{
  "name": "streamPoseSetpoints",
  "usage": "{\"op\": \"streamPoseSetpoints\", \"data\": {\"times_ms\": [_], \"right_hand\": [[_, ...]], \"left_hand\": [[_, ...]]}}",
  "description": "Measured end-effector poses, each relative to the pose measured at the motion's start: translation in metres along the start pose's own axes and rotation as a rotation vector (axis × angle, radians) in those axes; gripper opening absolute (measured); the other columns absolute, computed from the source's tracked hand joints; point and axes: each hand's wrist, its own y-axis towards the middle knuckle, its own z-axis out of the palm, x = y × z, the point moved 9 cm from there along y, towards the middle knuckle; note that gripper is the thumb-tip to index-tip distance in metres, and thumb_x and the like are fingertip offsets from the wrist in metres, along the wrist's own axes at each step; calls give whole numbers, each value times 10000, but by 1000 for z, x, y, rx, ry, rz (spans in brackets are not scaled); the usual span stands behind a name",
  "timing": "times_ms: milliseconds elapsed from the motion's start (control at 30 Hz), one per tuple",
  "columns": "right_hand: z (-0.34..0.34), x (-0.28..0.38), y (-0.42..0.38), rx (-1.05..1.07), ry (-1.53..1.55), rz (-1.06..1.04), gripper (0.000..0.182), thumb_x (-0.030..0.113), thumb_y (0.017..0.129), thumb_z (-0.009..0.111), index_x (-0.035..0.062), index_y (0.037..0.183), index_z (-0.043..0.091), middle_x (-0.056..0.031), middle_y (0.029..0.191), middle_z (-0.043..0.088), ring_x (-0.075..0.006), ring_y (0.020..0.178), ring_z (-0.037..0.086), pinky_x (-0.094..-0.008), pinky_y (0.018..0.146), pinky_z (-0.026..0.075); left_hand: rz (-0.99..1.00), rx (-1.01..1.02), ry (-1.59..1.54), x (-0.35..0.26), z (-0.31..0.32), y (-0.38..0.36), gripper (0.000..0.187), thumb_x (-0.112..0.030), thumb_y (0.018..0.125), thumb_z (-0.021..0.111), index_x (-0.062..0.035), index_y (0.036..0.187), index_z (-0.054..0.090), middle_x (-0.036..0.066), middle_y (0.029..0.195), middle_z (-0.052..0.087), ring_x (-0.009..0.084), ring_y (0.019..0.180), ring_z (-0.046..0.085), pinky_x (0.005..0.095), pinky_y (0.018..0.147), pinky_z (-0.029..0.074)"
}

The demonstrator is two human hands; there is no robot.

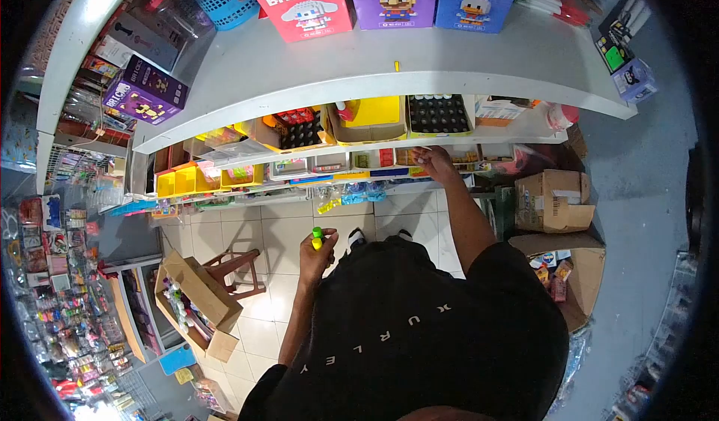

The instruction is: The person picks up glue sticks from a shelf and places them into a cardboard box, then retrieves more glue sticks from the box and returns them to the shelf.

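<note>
My left hand (313,255) is in front of my body over the tiled floor, its fingers closed around short highlighters (317,243), one bright green end and one yellow end showing. My right hand (434,165) reaches to the lower shelf row. Its fingers are apart at the front of a compartment (405,156), and I make out nothing held in them. Beside that hand lie a red packet (386,156) and a green packet (361,159). Just above, a box of dark-capped bottles (438,114) stands next to a box with a yellow panel (368,112).
Brick toy boxes (393,0) line the top shelf (299,61). Yellow bins (177,182) sit at the left of the lower row. Cardboard boxes stand at right (554,200) and at lower left (198,290), beside a brown stool (232,270). Hanging goods (67,294) cover the left side.
</note>
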Motion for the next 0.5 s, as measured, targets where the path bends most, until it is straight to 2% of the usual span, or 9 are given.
{"op": "streamPoseSetpoints", "data": {"times_ms": [67,167,267,367,467,500], "right_hand": [[20,12,-20,-5,-59,-90,263,-75,852,498,-44,1109,544,-160,1074,619,-260,990,631,-373,868,539],[29,17,-32,55,-36,-118,233,-45,872,575,-28,1104,587,-126,1080,607,-239,1060,599,-352,905,506],[23,14,-21,142,-89,-122,270,-73,857,582,-35,1122,615,-112,1079,624,-229,1067,601,-345,909,509],[-13,1,0,-34,-159,-114,311,-65,818,624,-44,1128,619,-77,1020,645,-203,1052,608,-338,864,519],[-28,2,8,-112,-444,-170,352,-33,775,682,-26,1123,625,-77,1060,639,-186,1050,609,-336,810,545],[-23,7,7,-120,-537,-195,366,15,782,689,-11,1141,620,-91,1108,626,-206,1075,599,-354,839,535]], "left_hand": [[1,4,8,-2,2,2,226,-190,898,695,-30,1046,633,-35,583,492,51,455,443,215,410,331],[11,21,18,0,5,6,230,-194,894,700,-33,1045,636,-35,590,497,52,455,448,214,409,332],[6,23,30,-4,8,8,218,-187,891,705,-24,1024,648,-33,597,509,50,459,456,216,411,349],[-7,12,51,-4,9,9,215,-185,890,708,-20,1016,652,-30,598,514,50,459,461,217,411,356],[-15,14,44,0,8,10,227,-190,891,704,-27,1038,645,-33,599,505,53,464,462,214,413,349],[-19,17,36,1,8,10,233,-192,891,701,-30,1048,642,-35,600,500,54,466,462,212,414,345]]}}
